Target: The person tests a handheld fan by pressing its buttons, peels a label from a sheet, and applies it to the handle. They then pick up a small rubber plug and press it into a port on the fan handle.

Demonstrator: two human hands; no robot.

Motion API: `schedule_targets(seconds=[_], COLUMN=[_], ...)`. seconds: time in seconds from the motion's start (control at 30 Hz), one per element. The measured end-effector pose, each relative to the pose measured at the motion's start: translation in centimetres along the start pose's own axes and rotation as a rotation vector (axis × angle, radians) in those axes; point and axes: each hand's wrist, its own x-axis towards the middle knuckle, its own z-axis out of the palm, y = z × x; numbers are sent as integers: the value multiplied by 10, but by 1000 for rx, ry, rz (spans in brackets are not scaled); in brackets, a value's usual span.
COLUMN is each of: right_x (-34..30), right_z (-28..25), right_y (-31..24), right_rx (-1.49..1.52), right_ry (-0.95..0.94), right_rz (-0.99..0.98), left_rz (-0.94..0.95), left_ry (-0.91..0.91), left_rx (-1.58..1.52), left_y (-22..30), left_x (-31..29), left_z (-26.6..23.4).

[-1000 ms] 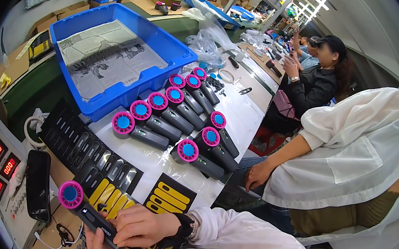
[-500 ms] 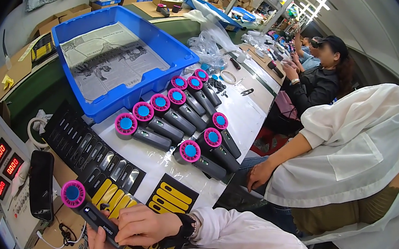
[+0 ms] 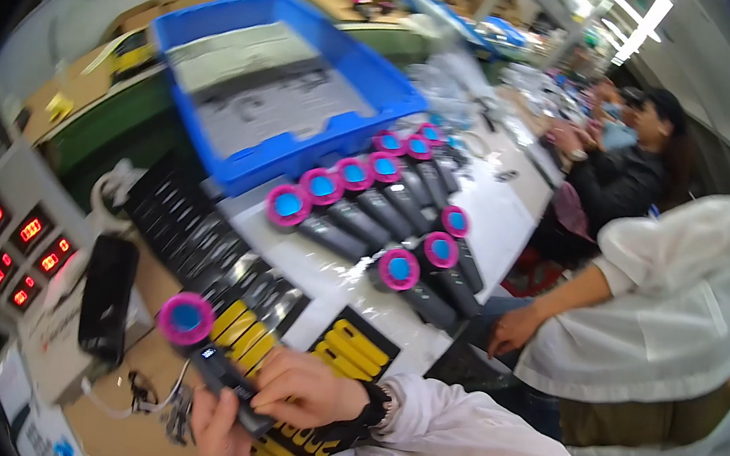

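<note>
Gripping a dark handheld device (image 3: 215,360) w/ both hands at the near edge of the bench (image 3: 510,218). Its round magenta head w/ blue centre points up-left, handle runs down-right. Right hand (image 3: 303,389) is curled over the handle from above, fingers closed on it. Left hand (image 3: 220,432) comes up from the lower edge, fingers wrapped on the lower end of the same handle. So both are shut on it, device held just above the bench surface.

Right beside the device head: a black tray w/ yellow slots (image 3: 249,336), and a second black-and-yellow tray (image 3: 351,352) just beyond the right wrist. Left of the hands, a black slab-shaped unit (image 3: 108,296) stands on a grey box, cable (image 3: 134,395) trailing below it. Red number displays (image 3: 15,256) glow on a panel at the left edge.

Further up the bench, approx. nine more magenta-headed devices (image 3: 367,206) lie in rows, heads toward the left, handles toward the right edge. Behind them, a big blue bin (image 3: 302,144) w/ grey sheets inside, at the far-left side of the bench.

Along the right edge, a person in a white top (image 3: 671,308) sits w/ a hand near the bench corner; another person in black (image 3: 623,176) sits beyond. Picture is a bit blurred.
</note>
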Motion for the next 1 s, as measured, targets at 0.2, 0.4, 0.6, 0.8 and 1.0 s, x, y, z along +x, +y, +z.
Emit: schedule_targets(seconds=[0.2,0.4,0.6,0.8,1.0], right_x=[-5,7,9,7,6], right_z=[8,-14,-13,-13,-7], right_y=[-10,-13,6,27,26], right_rx=[-7,80,37,343,400], right_ry=[191,543,592,606,606], right_rz=[97,147,242,260,292], left_rz=[-124,-144,-169,-13,70], left_ry=[43,75,29,-15,-19], left_rx=[-152,-198,-304,-262,-242], left_y=[-2,-4,8,6,12], left_x=[-14,-3,-5,1,-8], left_z=[1,2,-8,-12,-8])
